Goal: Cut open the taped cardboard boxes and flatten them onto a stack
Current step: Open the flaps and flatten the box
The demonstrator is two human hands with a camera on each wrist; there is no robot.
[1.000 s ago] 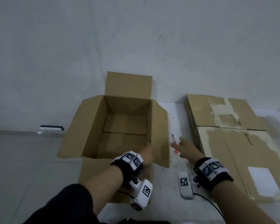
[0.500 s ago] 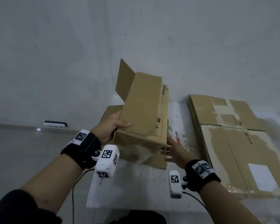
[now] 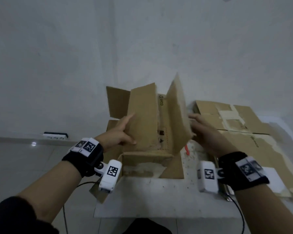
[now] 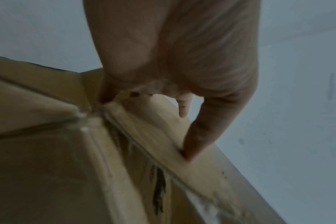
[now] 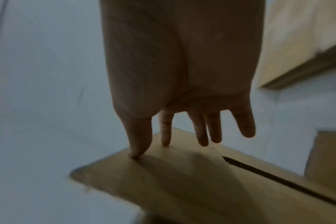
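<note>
A brown cardboard box [image 3: 145,119] stands on the white table [image 3: 159,196] with its flaps pointing up. My left hand [image 3: 122,132] grips the left flap, thumb on the near face and fingers behind it. The left wrist view shows the left hand [image 4: 182,60] pinching that flap's edge [image 4: 159,136]. My right hand [image 3: 203,130] lies with straight fingers against the right flap [image 3: 178,115], which is blurred. In the right wrist view, the thumb and index finger of that hand [image 5: 182,75] touch a cardboard panel [image 5: 182,181]. A red cutter [image 3: 187,149] lies on the table between the box and my right hand.
A stack of flattened cardboard [image 3: 235,125] with torn tape patches covers the table's right side. A power strip [image 3: 55,135] sits on the floor by the wall at left. Cables hang from both wrist cameras over the table's front edge.
The box, which stood open side up a second ago, has been turned over. Both hands have gone from its near side and the cutter to the flaps that now point up.
</note>
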